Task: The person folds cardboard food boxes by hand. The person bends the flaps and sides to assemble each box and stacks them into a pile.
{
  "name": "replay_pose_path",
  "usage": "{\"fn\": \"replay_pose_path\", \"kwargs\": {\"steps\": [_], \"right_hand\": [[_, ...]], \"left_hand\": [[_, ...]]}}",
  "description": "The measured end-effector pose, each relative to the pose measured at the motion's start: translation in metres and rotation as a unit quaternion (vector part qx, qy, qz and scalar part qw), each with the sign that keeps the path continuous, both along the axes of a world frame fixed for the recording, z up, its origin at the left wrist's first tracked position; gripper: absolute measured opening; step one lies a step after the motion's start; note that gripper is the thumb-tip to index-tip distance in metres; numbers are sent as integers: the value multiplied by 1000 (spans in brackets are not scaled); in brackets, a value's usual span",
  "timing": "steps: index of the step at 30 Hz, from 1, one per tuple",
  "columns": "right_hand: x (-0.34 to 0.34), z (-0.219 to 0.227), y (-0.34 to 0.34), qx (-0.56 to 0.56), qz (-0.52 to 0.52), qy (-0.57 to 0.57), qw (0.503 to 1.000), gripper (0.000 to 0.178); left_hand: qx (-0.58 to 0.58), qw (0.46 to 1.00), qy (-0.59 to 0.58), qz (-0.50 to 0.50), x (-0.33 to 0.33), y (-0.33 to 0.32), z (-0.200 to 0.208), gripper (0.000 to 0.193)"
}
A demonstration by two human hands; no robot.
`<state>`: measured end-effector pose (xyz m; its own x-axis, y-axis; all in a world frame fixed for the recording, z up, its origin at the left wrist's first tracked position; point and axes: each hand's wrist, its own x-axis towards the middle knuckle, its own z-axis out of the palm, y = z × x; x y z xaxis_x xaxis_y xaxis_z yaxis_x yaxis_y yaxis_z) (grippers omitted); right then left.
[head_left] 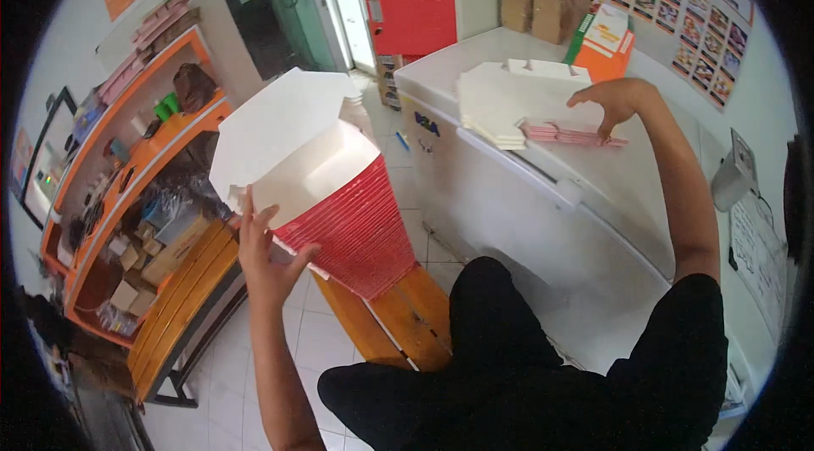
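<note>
A tall stack of nested red-and-white paper boxes [352, 231] stands on a wooden bench, the white lid flap of the top box raised and its white inside showing. My left hand [270, 252] is at the left side of the stack, fingers spread, close to the top box's edge; whether it touches is hard to tell. To the right, flat white box blanks [500, 99] with pink-red edges lie piled on a white chest freezer. Over the right end of that pile my right hand [619, 103] arches, thumb and fingers apart, the tips at the blanks.
The wooden bench [407, 315] sits between my knees and the boxes. Along the right runs the freezer [500, 188], with an orange-and-green carton [604, 44] at its back. A second bench [182, 298] and a cluttered orange shelf counter [182, 133] stand at the left.
</note>
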<state>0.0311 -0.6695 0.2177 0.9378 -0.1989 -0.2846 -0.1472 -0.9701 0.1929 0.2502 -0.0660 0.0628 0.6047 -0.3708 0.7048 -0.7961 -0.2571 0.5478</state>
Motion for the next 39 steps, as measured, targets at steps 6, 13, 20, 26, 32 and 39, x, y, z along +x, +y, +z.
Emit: {"fn": "replay_pose_path", "kwargs": {"steps": [6, 13, 20, 26, 32, 39], "right_hand": [[-6, -38, -33, 193, -7, -116, 974, 61], [-5, -10, -39, 280, -54, -42, 958, 40], [9, -16, -49, 312, -98, -36, 944, 31], [-1, -22, -111, 68, 66, -381, 920, 20], [20, 90, 163, 21, 106, -768, 631, 20], [13, 11, 435, 79, 627, -543, 553, 11]], "left_hand": [[69, 982, -148, 93, -8, 1, 13, 84], [91, 971, -187, 118, -14, -2, 7, 75], [103, 968, -188, 130, -27, 0, 11, 91], [52, 971, -190, 137, -50, -16, 19, 82], [-19, 924, -348, 158, -126, -1, 90, 75], [170, 923, -181, 295, -256, 19, 142, 64]]}}
